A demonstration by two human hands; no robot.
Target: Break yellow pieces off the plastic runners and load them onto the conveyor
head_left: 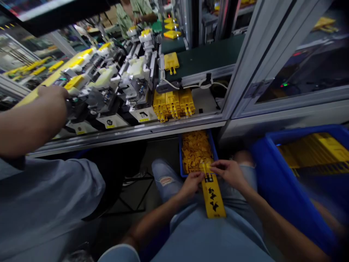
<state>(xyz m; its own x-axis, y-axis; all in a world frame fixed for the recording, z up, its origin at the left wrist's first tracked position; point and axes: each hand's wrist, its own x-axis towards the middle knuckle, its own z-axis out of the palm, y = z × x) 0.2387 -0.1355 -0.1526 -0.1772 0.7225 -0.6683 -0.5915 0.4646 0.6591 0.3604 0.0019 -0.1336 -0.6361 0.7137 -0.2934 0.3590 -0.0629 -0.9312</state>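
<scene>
A long yellow strip (213, 198) with black markings lies along my lap. My left hand (193, 183) pinches its far end from the left, fingers closed on it. From the right, my right hand (231, 173) has its fingertips pressed together on a small yellow part (206, 168) at the same end of the strip. Just beyond both hands, between my knees, stands a small blue bin (181, 153) full of small yellow parts.
A co-worker's arm (32, 116) and grey sleeve at the left reach into a machine with white and yellow fixtures (120, 80). Stacked yellow pieces (173, 103) sit at the machine's front edge. A green conveyor (207, 56) carries yellow pieces. A large blue bin (275, 174) of yellow strips stands at the right.
</scene>
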